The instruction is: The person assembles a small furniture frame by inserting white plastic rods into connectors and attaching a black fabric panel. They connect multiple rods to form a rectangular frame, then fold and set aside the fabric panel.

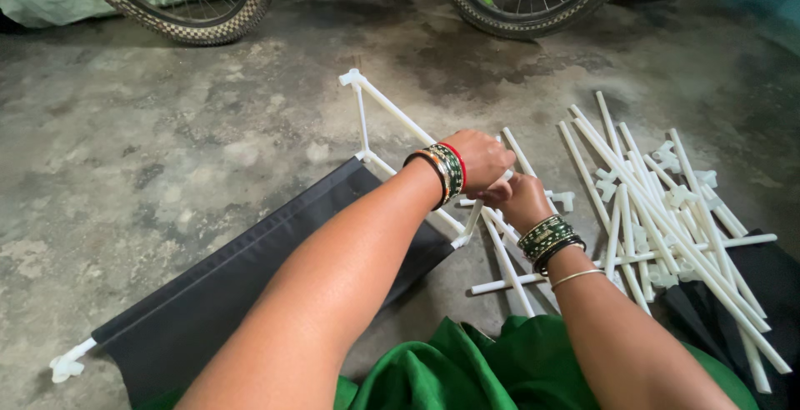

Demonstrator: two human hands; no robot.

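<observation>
Leftward, we see open concrete floor (167,152) past the black fabric panel (250,285). Our left hand (482,160) curls closed over a white rod (508,178) at centre; our right hand (523,200) meets it, its grip hidden. Loose white rods (667,218) crowd the right edge.

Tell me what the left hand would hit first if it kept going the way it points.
The left hand points up and right; it would likely first meet the loose white rods piled on the floor, though depth is unclear.

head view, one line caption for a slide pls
Both hands, left hand and right hand, grip white plastic rods beside a black fabric panel.
</observation>
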